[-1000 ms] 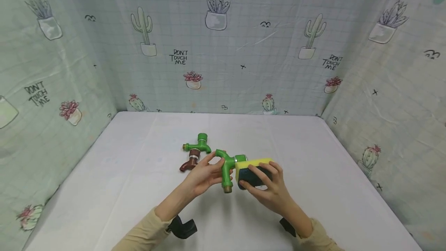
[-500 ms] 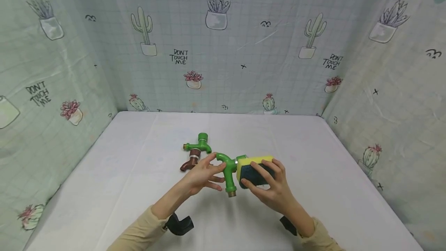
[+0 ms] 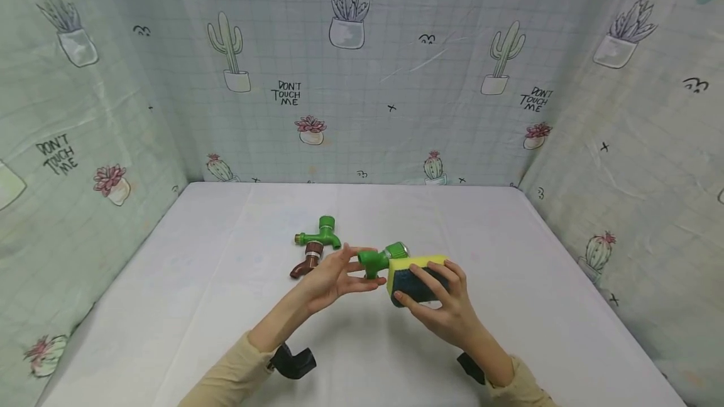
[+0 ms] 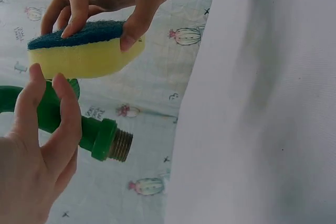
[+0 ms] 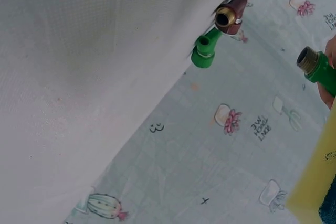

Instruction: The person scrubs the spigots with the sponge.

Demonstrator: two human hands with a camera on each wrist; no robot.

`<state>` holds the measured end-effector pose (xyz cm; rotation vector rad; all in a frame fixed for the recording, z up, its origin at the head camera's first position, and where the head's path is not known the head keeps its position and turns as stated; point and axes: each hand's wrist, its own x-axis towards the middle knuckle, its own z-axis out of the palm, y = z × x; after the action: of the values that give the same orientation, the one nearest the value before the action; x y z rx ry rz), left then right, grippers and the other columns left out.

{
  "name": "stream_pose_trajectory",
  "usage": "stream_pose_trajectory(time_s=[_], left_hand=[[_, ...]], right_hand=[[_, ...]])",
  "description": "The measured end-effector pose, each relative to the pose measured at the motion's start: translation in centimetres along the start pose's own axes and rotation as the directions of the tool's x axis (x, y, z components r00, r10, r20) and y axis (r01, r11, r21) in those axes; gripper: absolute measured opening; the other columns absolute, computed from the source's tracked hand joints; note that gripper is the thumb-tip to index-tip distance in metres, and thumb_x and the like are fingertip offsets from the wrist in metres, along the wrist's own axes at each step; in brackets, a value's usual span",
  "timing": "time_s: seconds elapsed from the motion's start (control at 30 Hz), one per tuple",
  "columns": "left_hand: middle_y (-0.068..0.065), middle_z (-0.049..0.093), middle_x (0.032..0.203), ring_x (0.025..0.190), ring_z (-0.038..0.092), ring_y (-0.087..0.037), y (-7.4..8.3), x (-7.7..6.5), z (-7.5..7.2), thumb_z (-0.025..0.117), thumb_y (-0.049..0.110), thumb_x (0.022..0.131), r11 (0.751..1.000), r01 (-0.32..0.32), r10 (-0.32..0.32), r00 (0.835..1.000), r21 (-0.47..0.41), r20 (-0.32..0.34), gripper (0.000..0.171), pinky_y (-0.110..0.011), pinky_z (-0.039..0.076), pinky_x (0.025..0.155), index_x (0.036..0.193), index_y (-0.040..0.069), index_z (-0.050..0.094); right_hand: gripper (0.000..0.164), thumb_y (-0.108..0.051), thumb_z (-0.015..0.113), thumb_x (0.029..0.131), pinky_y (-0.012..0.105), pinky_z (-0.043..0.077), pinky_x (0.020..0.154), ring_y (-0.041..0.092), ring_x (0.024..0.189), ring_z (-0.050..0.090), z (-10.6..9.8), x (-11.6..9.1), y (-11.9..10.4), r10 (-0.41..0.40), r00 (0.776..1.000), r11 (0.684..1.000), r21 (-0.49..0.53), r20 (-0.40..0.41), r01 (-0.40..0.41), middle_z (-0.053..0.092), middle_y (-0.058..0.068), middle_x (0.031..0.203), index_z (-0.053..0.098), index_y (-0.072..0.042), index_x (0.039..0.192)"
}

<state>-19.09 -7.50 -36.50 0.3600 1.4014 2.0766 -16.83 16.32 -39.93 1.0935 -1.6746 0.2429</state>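
Observation:
My left hand [image 3: 327,281] holds a green water tap [image 3: 373,260] above the table, its fingers spread around the body. In the head view the tap's round opening faces me and its ribbed green knob tilts up to the right. The brass threaded end [image 4: 121,145] shows in the left wrist view, pointing away from the palm. My right hand [image 3: 444,306] grips a yellow sponge [image 3: 418,281] with a dark scouring side, thumb on one side and fingers on the other. The sponge's yellow end is right at the knob and overlaps it in the left wrist view.
Behind my left hand, a second green tap [image 3: 326,235] and a brown tap [image 3: 308,261] lie close together on the white table [image 3: 226,306]. Black wrist mounts [image 3: 293,362] sit under both forearms. Patterned cloth walls [image 3: 362,80] enclose the back and sides.
The held green tap has turned in my left hand: its threaded end pointed down before and is now out of sight in the head view. The sponge has barely moved.

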Motion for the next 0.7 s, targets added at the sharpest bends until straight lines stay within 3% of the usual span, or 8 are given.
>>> stream_pose_trajectory(time_s=[0.1, 0.2, 0.37, 0.6, 0.7], left_hand=[[-0.017, 0.045, 0.120, 0.098, 0.062, -0.023, 0.1, 0.2, 0.2, 0.047, 0.034, 0.091, 1.000, -0.008, 0.008, 0.999, 0.003, -0.054, 0.050, -0.035, 0.047, 0.089, 0.123, -0.005, 0.044], [-0.012, 0.050, 0.113, 0.096, 0.062, -0.020, 0.2, 0.4, 0.3, 0.055, 0.016, 0.088, 0.999, -0.009, 0.013, 0.996, 0.038, -0.088, 0.038, -0.036, 0.048, 0.089, 0.117, -0.007, 0.048], [-0.008, 0.057, 0.109, 0.095, 0.062, -0.017, 0.2, 0.5, 0.1, 0.056, 0.011, 0.087, 0.990, 0.006, 0.001, 0.998, 0.141, -0.055, 0.040, -0.038, 0.048, 0.088, 0.120, -0.011, 0.046], [-0.003, 0.062, 0.102, 0.085, 0.065, -0.013, 0.4, 0.8, -0.4, 0.061, 0.013, 0.084, 0.969, 0.040, -0.038, 0.999, 0.242, -0.010, 0.043, -0.037, 0.052, 0.083, 0.117, -0.011, 0.050], [-0.005, 0.061, 0.101, 0.082, 0.065, -0.014, 0.4, 0.7, -0.5, 0.063, 0.012, 0.081, 0.957, 0.021, -0.019, 1.000, 0.290, -0.008, 0.041, -0.037, 0.054, 0.079, 0.114, -0.011, 0.053]], right_hand=[[0.021, -0.022, 0.048, 0.092, 0.051, 0.030, 0.086, 0.036, 0.097, 0.040, 0.0, 0.2, 0.0, -0.021, 1.000, 1.000, -0.001, -0.002, 0.021, 0.055, 0.017, 0.107, 0.068, -0.026, 0.090], [0.021, -0.020, 0.049, 0.092, 0.050, 0.030, 0.089, 0.035, 0.097, 0.040, 0.0, 0.3, -0.1, -0.040, 0.999, 0.999, 0.000, -0.009, 0.040, 0.055, 0.017, 0.105, 0.069, -0.026, 0.089], [0.019, -0.023, 0.050, 0.091, 0.051, 0.030, 0.090, 0.036, 0.097, 0.041, 0.0, 0.4, -0.1, -0.029, 0.999, 0.999, 0.033, -0.019, 0.030, 0.055, 0.017, 0.105, 0.068, -0.026, 0.090], [0.022, -0.029, 0.049, 0.088, 0.051, 0.034, 0.085, 0.039, 0.102, 0.038, -0.7, 1.0, -0.2, 0.095, 0.994, 0.989, 0.111, 0.060, -0.101, 0.053, 0.023, 0.114, 0.066, -0.025, 0.100], [0.026, -0.030, 0.047, 0.088, 0.050, 0.035, 0.082, 0.040, 0.104, 0.037, -0.9, 1.5, -0.3, 0.158, 0.981, 0.978, 0.123, 0.111, -0.171, 0.051, 0.024, 0.118, 0.065, -0.024, 0.105]])
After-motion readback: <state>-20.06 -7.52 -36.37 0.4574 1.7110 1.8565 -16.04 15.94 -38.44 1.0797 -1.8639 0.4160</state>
